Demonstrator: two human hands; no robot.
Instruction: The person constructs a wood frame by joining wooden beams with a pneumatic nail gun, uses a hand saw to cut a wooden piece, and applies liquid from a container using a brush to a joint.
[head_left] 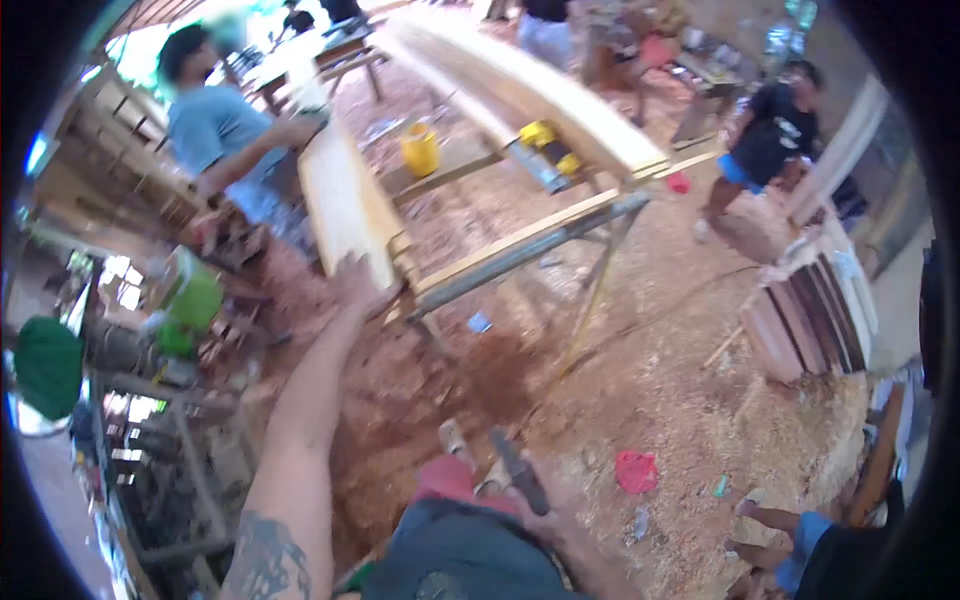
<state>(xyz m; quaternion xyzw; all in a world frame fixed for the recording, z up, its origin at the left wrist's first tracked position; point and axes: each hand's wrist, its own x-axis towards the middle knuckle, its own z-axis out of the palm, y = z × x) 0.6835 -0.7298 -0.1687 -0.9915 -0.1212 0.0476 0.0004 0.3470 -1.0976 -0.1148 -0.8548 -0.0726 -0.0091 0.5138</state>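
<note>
My left arm stretches forward, and my left hand (362,287) lies with fingers spread on the near end of a long pale wooden board (345,205). At my waist, my right hand (553,512) is closed around a long dark hand tool (518,468) with a narrow greyish end; blur hides its exact kind. Across the board's left side, a person in a light blue shirt (220,130) has a hand on a dark object (312,117) on the board, too blurred to name.
A trestle (530,250) supports the boards. A yellow-and-black power tool (550,148) and a yellow container (420,150) are beyond it. Stacked planks (810,310) lean at the right, near a person in black (780,125). A red scrap (636,471) lies on the shavings-covered ground.
</note>
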